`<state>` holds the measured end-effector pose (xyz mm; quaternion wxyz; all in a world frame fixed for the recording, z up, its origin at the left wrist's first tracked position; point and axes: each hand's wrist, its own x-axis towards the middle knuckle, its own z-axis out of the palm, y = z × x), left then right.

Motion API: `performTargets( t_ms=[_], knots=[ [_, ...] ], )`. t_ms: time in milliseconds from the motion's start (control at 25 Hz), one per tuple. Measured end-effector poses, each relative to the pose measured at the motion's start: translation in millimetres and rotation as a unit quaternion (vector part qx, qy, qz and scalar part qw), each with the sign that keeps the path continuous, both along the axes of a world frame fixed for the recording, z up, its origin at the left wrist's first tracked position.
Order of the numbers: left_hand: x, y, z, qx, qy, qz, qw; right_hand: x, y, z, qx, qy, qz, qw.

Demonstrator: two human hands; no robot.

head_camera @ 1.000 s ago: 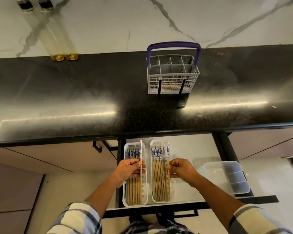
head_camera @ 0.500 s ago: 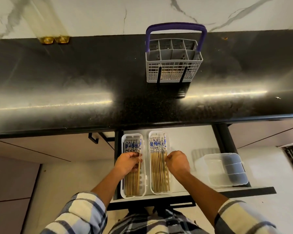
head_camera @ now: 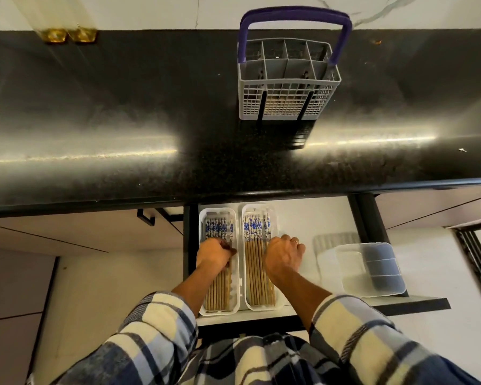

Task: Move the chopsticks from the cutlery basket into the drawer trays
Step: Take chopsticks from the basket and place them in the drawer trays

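Note:
A grey cutlery basket [head_camera: 283,107] with a purple handle stands on the black counter; something pale shows through its mesh. Below, in the open drawer [head_camera: 303,218], two white trays lie side by side. The left tray [head_camera: 218,211] and the right tray [head_camera: 258,207] each hold several wooden chopsticks with blue-patterned tops [head_camera: 218,290] [head_camera: 257,284]. My left hand [head_camera: 214,254] is down in the left tray, fingers curled on a chopstick. My right hand [head_camera: 283,255] rests at the right tray's right edge, closed around a chopstick there.
A clear plastic container [head_camera: 370,270] with dividers sits at the drawer's right. The black counter [head_camera: 122,107] overhangs the drawer's back. Two bottles with gold bases [head_camera: 67,34] stand at the counter's far left, against the marble wall.
Both hands have lowered their chopsticks from a raised tilt flat into the trays. The view has tipped downward and nearer the drawer.

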<state>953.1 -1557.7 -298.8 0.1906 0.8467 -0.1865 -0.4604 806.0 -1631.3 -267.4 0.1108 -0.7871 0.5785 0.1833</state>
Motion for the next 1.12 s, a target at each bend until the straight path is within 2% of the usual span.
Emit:
performTargets(
  t_ms=[280, 520, 960, 1120],
  knots=[
    [-6.6, -8.6, -3.0, 0.075, -0.088, -0.052, 0.992, 12.1, 1.2, 5.3, -0.016, 0.090, 0.052, 0.995],
    [-8.7, -19.4, -5.7, 0.100, -0.112, -0.086, 0.985, 18.4, -2.4, 8.4, -0.018, 0.125, 0.088, 0.988],
    [-9.7, -19.9, -9.3, 0.113, -0.130, -0.112, 0.979, 23.6, 6.4, 0.6, 0.003, 0.123, 0.155, 0.980],
    [-9.2, -17.9, -7.1, 0.107, -0.146, -0.131, 0.975, 28.2, 16.4, -1.0, 0.047, 0.092, 0.158, 0.982]
  ],
)
